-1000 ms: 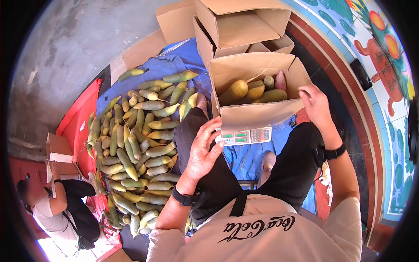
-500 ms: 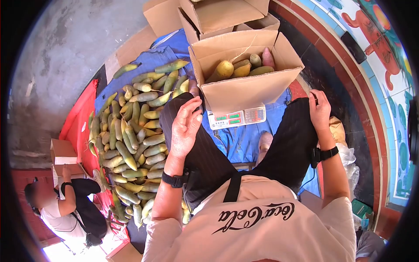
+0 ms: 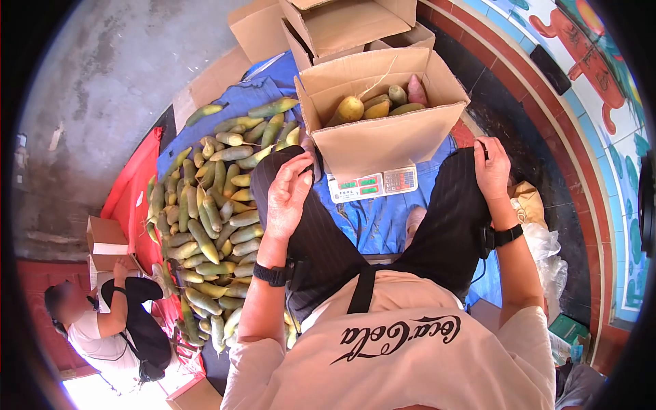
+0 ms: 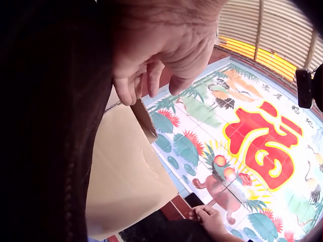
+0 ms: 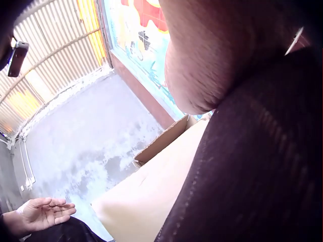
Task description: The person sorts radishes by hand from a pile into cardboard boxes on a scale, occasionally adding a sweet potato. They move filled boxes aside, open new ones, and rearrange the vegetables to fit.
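Note:
In the head view an upright cardboard box (image 3: 383,140) stands on a white electronic scale (image 3: 372,183) with lit displays. Inside it lie several radishes (image 3: 350,108), green and yellowish, one with a long thin root, and a pink one (image 3: 416,91). My left hand (image 3: 287,197) rests at the left knee, fingers loosely bent and holding nothing; the left wrist view shows this hand (image 4: 166,50) beside the box. Over the right knee lies my right hand (image 3: 492,171), fingers loosely curled and nothing in them. The right wrist view shows only part of that hand (image 5: 197,65).
A big pile of green radishes (image 3: 205,219) covers a blue tarp (image 3: 239,102) on the left. More cardboard boxes (image 3: 355,34) are stacked behind the scale. Another person (image 3: 102,328) sits at lower left. Plastic bags (image 3: 543,246) lie right of my leg.
Both hands have come away from the box and down to the knees. The box and scale appear lower and further left as the head view shifted.

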The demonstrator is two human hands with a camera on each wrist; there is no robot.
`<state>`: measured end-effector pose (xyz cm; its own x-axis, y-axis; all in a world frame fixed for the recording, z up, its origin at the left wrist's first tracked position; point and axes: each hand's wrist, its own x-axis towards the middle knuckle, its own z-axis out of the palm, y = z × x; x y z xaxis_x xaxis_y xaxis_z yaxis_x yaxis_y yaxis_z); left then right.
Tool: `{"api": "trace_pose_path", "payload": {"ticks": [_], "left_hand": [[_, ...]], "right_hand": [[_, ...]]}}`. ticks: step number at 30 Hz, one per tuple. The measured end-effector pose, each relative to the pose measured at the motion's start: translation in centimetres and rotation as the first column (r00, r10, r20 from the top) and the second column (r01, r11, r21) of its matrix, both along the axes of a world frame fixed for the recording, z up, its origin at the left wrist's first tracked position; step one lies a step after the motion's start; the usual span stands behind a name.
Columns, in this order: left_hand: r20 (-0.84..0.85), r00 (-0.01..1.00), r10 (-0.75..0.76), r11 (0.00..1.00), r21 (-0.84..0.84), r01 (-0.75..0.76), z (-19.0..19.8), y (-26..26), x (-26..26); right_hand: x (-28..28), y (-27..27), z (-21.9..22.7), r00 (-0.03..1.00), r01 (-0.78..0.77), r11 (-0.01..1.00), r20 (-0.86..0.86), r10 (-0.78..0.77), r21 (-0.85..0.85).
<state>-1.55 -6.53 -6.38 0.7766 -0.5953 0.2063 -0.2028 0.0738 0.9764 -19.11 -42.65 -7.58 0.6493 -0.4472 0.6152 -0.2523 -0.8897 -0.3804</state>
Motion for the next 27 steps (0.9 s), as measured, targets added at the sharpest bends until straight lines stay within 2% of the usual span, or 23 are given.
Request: {"api": "trace_pose_path", "payload": {"ticks": [15, 27], "left_hand": [[-0.027, 0.999, 0.025, 1.0, -0.017, -0.025, 0.16, -0.46, -0.28], [0.029, 1.0, 0.002, 1.0, 0.026, -0.002, 0.14, -0.2, -0.16]], "right_hand": [[0.01, 0.33, 0.21, 1.0, 0.017, 1.0, 0.016, -0.018, 0.014], [0.24, 0.56, 0.25, 0.999, 0.044, 0.999, 0.018, -0.044, 0.016]]}}
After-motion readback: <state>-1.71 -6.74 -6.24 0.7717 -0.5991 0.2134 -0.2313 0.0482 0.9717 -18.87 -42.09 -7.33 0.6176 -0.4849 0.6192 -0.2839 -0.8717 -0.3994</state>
